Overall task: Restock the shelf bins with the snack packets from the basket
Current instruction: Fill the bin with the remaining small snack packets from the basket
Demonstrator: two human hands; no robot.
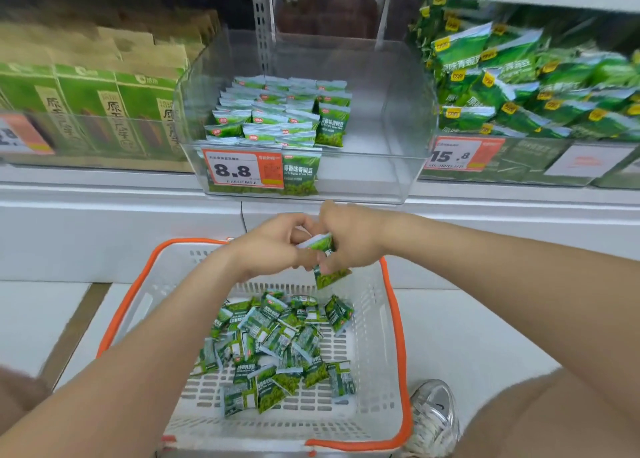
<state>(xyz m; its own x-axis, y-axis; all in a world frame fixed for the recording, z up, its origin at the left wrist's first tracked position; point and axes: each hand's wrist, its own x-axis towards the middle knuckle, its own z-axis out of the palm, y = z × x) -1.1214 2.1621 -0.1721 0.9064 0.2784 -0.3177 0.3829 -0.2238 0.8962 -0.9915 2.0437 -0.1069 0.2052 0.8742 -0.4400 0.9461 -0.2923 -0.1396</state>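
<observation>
The left hand [273, 244] and right hand [351, 243] meet above the near basket [393, 319], fingers clamped on snack packets [329, 276]. More lie heaped inside it; the shelf bin [377, 167] stands beyond.

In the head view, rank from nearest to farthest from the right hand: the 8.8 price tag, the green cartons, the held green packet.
1. The green packet, held by the right hand itself, above the basket.
2. The 8.8 price tag, on the clear bin front, up and left.
3. The green cartons, far off at upper left.
</observation>
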